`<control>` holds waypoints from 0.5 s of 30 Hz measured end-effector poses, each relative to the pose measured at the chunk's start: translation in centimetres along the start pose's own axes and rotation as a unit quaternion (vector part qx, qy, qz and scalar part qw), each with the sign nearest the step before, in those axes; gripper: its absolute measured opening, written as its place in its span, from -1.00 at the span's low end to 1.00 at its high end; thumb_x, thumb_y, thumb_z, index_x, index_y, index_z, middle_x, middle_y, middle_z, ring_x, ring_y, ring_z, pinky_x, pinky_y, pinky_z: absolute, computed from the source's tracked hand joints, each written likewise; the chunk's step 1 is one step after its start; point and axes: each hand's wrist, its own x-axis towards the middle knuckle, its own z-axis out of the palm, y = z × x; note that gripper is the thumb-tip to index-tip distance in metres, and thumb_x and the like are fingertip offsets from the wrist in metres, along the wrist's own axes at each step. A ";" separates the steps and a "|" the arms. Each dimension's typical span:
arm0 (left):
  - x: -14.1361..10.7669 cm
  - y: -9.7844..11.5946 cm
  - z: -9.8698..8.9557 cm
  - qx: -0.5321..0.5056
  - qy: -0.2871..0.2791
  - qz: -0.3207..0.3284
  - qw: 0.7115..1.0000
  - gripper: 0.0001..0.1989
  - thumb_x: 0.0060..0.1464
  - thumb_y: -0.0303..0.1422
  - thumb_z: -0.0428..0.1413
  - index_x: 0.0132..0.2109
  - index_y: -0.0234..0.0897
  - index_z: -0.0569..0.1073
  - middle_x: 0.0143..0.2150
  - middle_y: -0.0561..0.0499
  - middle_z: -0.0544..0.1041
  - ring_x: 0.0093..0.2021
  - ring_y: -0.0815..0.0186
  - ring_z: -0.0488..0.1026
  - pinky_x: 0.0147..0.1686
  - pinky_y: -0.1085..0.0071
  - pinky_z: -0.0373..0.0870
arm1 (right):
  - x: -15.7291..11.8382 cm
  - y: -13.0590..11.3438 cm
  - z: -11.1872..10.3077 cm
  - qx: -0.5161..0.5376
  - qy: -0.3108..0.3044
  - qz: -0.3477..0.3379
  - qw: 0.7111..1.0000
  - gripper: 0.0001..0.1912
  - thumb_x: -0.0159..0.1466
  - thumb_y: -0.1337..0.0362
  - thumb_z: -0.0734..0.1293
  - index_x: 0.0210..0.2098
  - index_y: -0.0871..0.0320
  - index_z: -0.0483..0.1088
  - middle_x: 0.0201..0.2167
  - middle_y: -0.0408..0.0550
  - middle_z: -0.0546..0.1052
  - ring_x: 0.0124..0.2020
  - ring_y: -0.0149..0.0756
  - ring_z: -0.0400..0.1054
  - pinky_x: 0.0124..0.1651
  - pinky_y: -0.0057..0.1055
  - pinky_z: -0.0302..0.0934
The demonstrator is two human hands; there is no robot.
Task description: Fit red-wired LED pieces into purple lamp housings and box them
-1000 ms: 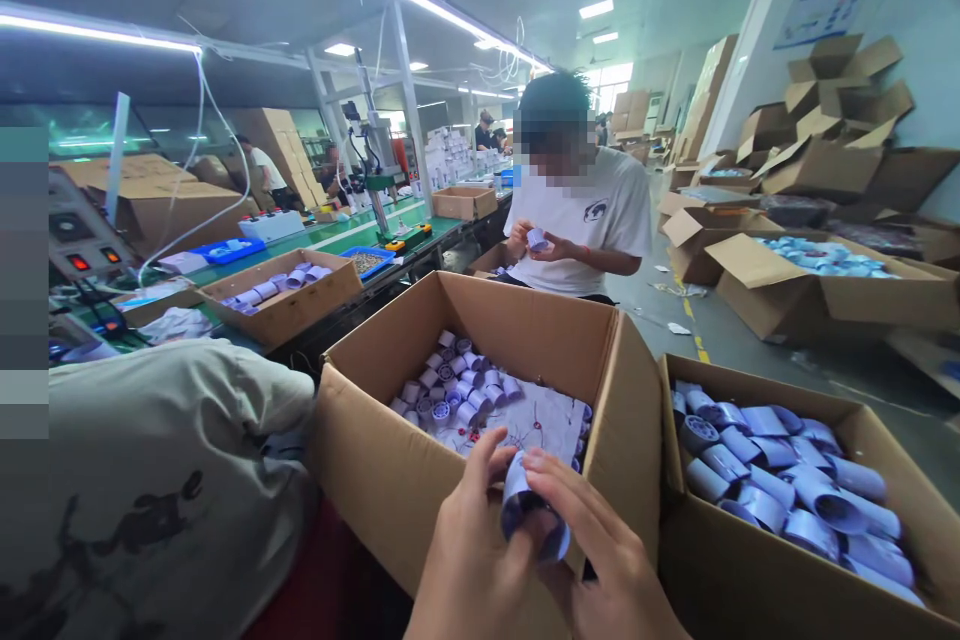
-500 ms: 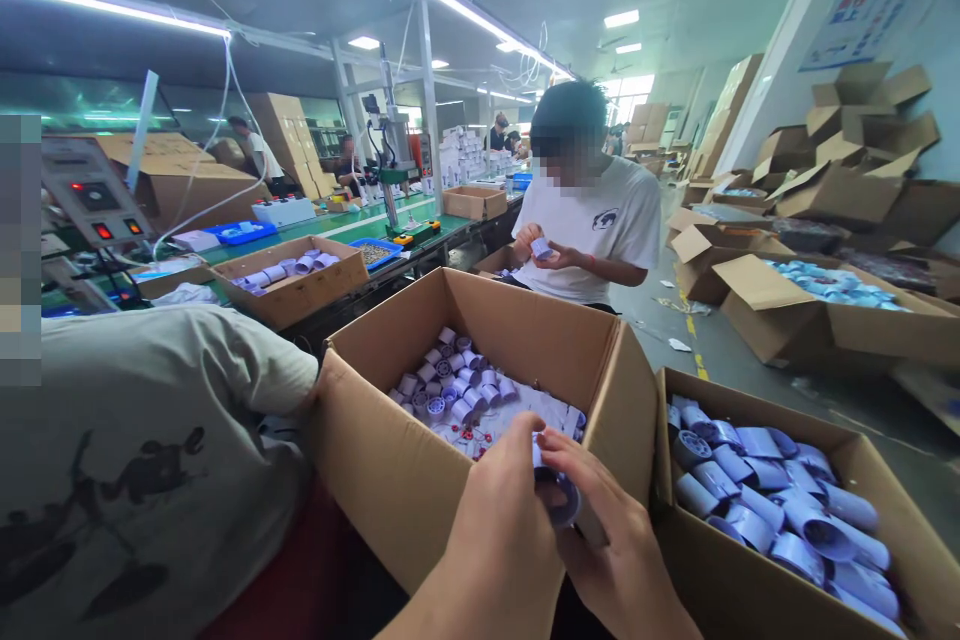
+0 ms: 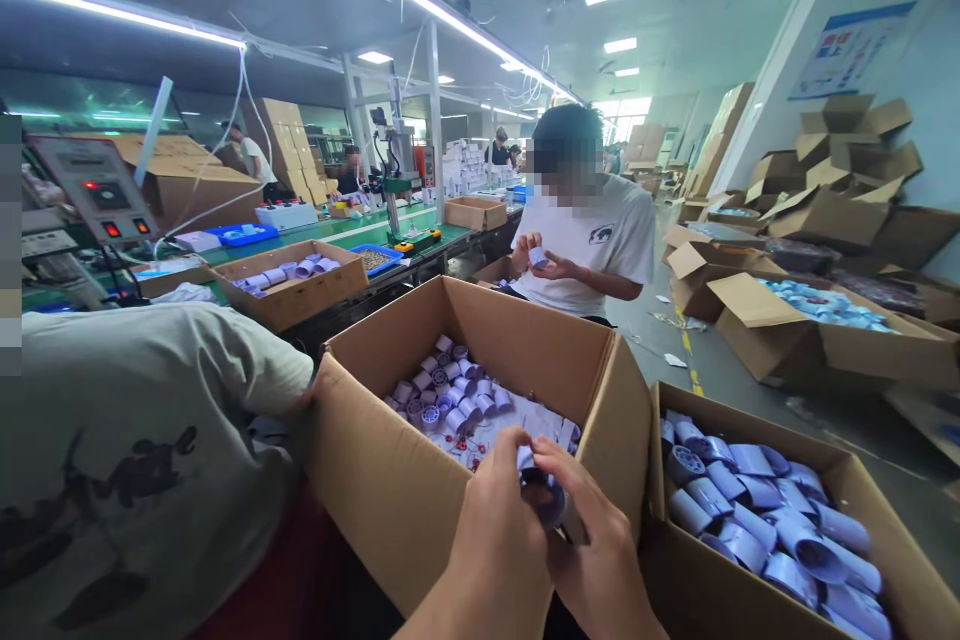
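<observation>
Through the head camera I have both bare hands in front of the big carton [image 3: 390, 465], at its near right corner. Between them is the lilac plastic cylinder [image 3: 553, 512], its hollow end tipped toward me. My left hand [image 3: 499, 500] is wrapped around its left side; my right hand [image 3: 592, 515] bears on its top and right side with bent fingers. Both sets of fingers are grasping it, though I cannot tell whether the left thumb reaches inside the bore. Nor can I tell whether it hangs over the carton's near rim or just short of it.

I judge the step in hand to be two-handed work on this one piece, at its upper end, which the fingers mostly hide. To my mind the next move calls for a firm left-hand hold, so that the right fingers can shift without the piece rolling.

Inside the big carton, loose short cylinders [image 3: 454, 395] lie toward the left and back, beside a pale sheet [image 3: 529, 417] with small red pieces [image 3: 463, 446] near its front. To the carton's right, a second carton [image 3: 900, 545] holds longer cylinders [image 3: 750, 510]. Beyond the carton sits a co-worker in a white shirt [image 3: 619, 225], holding a small cylinder [image 3: 538, 258]; to its left is another person's grey sleeve [image 3: 251, 350].
</observation>
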 end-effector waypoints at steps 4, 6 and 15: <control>0.2 -0.2 -0.2 -0.031 -0.022 -0.003 0.999 -0.69 -0.12 -0.59 0.05 -0.20 -0.17 0.33 -0.39 0.08 0.55 -0.36 0.27 0.49 -0.38 0.44 0.31 | 0.0 -0.1 -0.2 0.002 0.000 -0.016 1.000 -0.56 0.15 0.51 0.28 0.00 0.11 0.43 -0.03 0.05 0.63 -0.03 -0.14 0.55 0.01 -0.29 0.49; 0.7 0.0 -0.9 -0.030 -0.056 -0.005 0.998 -0.65 -0.19 -0.62 0.05 -0.23 -0.16 0.30 -0.41 0.12 0.50 -0.40 0.32 0.45 -0.40 0.47 0.28 | 0.1 -0.1 -0.4 0.007 -0.015 -0.027 0.999 -0.58 0.16 0.50 0.29 0.00 0.11 0.44 -0.04 0.07 0.63 -0.03 -0.13 0.55 0.00 -0.28 0.49; 0.6 1.0 -1.2 0.000 -0.076 -0.011 0.997 -0.75 -0.09 -0.63 0.00 -0.31 -0.18 0.23 -0.41 0.11 0.42 -0.43 0.35 0.38 -0.44 0.48 0.21 | -0.2 0.1 -0.4 0.036 -0.010 -0.011 0.999 -0.60 0.17 0.47 0.35 0.00 0.09 0.44 -0.05 0.07 0.63 -0.03 -0.10 0.55 0.01 -0.28 0.49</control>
